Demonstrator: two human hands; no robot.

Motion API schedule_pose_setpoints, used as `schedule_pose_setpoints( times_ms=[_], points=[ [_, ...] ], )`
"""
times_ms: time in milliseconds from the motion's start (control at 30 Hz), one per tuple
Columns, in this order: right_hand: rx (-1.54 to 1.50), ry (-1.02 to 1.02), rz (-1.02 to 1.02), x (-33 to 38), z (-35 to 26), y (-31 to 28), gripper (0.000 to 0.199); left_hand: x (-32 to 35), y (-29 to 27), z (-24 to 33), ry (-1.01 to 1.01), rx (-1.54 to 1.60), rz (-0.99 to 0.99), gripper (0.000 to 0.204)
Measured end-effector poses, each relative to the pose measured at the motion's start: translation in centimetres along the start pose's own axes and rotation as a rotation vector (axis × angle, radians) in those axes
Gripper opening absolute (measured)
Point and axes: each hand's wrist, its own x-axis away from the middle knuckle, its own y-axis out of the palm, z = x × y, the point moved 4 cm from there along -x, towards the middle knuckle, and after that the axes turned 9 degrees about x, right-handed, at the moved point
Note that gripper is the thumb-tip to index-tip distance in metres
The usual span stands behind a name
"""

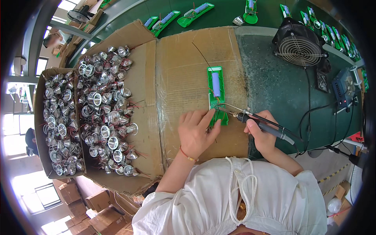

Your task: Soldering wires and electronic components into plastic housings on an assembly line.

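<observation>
A green plastic housing lies on the cardboard in front of me, holding a blue cylindrical battery and thin wires. My left hand grips the housing's lower left side with thumb and index finger; whether a wire is also pinched there I cannot tell. In my right hand is a soldering iron, held like a pen, with a thin curved metal tube beside its barrel. Its tip points at the wires in the lower part of the housing, close to my left fingertips.
Left of me, cardboard boxes hold many silvery lamp reflectors with red wires. A black fan stands at the back right, near a blue control box with cables. More green housings line the far bench.
</observation>
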Motion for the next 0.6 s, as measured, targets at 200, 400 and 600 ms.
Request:
schedule_pose_setpoints(
  times_ms=[200, 400, 600],
  points=[
    [0.058, -0.041, -0.008, 0.0, 0.1, 0.0, 0.011, -0.3, 0.0, 0.4, 0.01, 0.012, 0.022, 0.026],
    [-0.048, -0.032, 0.064, 0.3, 0.1, -0.8, 0.014, -0.2, -0.1, 0.2, 0.001, 0.019, 0.02, 0.026],
    [-0.057, -0.067, 0.093, 0.2, 0.0, -1.7, 0.014, -0.3, -0.6, -0.2, -0.12, 0.158, 0.03, 0.023]
  ],
)
